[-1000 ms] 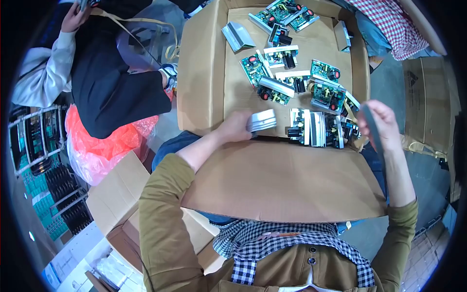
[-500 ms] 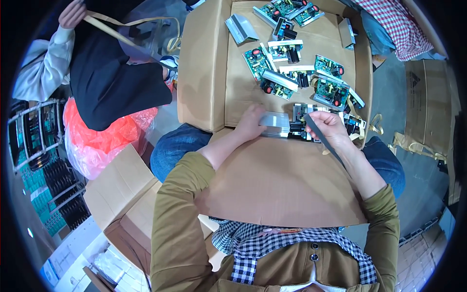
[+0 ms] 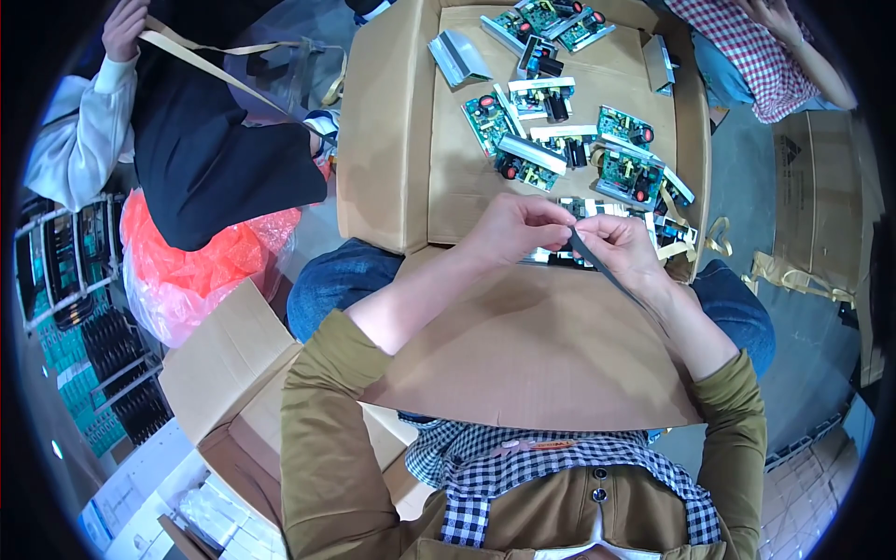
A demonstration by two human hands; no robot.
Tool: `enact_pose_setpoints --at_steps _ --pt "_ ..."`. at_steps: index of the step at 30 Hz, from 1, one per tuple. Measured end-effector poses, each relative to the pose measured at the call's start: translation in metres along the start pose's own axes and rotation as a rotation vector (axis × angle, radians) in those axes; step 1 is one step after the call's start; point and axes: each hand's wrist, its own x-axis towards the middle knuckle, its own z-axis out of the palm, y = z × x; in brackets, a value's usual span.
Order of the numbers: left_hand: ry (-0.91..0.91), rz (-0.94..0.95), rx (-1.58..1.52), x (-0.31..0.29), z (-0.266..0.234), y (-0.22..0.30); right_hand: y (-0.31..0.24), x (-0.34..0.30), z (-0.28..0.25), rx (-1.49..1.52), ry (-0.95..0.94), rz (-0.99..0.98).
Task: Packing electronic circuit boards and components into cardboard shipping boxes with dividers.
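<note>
A dark grey flat strip point(image 3: 605, 268) runs from my fingertips down along my right wrist. My right hand point(image 3: 623, 250) pinches its upper end. Fingertips of my left hand point(image 3: 516, 230) close on the same end, meeting the right fingers. Both hands are over the near edge of a large open cardboard box point(image 3: 448, 210). Inside it lie several green circuit boards with metal heat sinks, such as one board point(image 3: 631, 175) just beyond my right hand. A silver metal piece point(image 3: 538, 255) is mostly hidden under my left hand.
A bent metal plate point(image 3: 459, 58) lies in the box's far left. The near flap point(image 3: 532, 345) spreads across my lap. Left are a pink plastic bag point(image 3: 210, 247), a smaller open carton point(image 3: 224, 364) and a person holding a tan strap point(image 3: 210, 70). Another person in a checked garment point(image 3: 747, 56) is far right.
My left hand has left the silver metal piece and come right to the strip's end, where it now pinches beside my right hand. The far-right person's arm has come into view.
</note>
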Motion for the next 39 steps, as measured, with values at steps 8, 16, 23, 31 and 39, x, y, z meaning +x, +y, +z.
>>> enact_pose_setpoints --at_steps 8,16,23,31,39 --pt "0.034 0.077 0.025 0.0 0.002 -0.01 -0.012 -0.006 0.009 -0.092 0.075 -0.021" --pt "0.033 0.113 0.116 -0.005 0.002 -0.01 -0.024 -0.01 -0.004 -0.202 0.125 0.081" --pt "0.07 0.074 0.049 -0.002 -0.014 -0.018 -0.029 -0.014 -0.006 -0.314 0.093 0.105" --pt "0.161 0.121 0.028 0.002 -0.023 -0.022 -0.019 0.005 0.002 -0.313 0.074 0.127" --pt "0.212 0.362 1.225 0.018 -0.072 -0.064 -0.01 0.018 -0.003 -0.15 0.056 0.253"
